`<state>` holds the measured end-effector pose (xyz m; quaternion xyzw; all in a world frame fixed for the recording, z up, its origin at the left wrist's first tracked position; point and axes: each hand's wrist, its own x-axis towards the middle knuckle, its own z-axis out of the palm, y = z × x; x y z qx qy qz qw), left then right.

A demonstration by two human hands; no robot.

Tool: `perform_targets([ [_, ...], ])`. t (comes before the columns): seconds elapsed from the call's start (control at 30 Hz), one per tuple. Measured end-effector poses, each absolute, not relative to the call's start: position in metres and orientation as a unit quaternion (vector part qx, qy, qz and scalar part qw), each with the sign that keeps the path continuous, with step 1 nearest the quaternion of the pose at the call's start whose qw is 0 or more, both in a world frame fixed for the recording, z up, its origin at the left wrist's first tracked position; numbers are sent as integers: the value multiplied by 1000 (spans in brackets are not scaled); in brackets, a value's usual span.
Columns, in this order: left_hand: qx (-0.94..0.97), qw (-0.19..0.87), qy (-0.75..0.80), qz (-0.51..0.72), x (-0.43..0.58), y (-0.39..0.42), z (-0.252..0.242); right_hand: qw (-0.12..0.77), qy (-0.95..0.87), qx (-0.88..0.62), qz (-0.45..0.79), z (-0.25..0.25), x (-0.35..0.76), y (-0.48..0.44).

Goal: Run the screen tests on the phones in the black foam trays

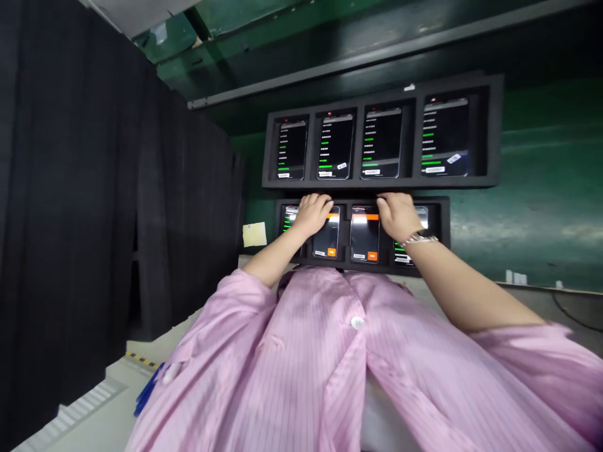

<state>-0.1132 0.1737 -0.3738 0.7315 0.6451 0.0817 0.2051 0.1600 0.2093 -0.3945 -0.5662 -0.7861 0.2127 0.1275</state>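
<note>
A black foam tray (444, 229) lies close to my body with several phones in its slots. My left hand (315, 212) reaches over it, fingers curled on its far edge between the left phones. My right hand (398, 215), with a metal bracelet at the wrist, grips the same far edge farther right. Between my hands, a phone (365, 235) shows orange bars on a dark screen. The phone (325, 242) beside it shows orange too and is partly covered by my left hand. The outer phones show green text lines and are partly hidden by my hands.
Just beyond stands a second, larger black tray (493, 135) holding several phones with green and white text. A yellow sticky note (254, 234) lies on the green bench (541, 188) at the left. A dark curtain (70, 188) hangs along the left side; a metal rail (330, 66) crosses the back.
</note>
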Motion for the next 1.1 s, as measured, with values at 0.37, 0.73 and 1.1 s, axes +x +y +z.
perform_targets([
  [0.37,701,138,697,61,-179,13,-389,165,-742,-634,145,-409,263,44],
  [0.73,679,131,722,4,-163,28,-394,131,-755,-631,120,-426,249,52],
  [1.1,719,173,673,-34,-122,63,-374,44,-787,-598,146,-411,177,82],
])
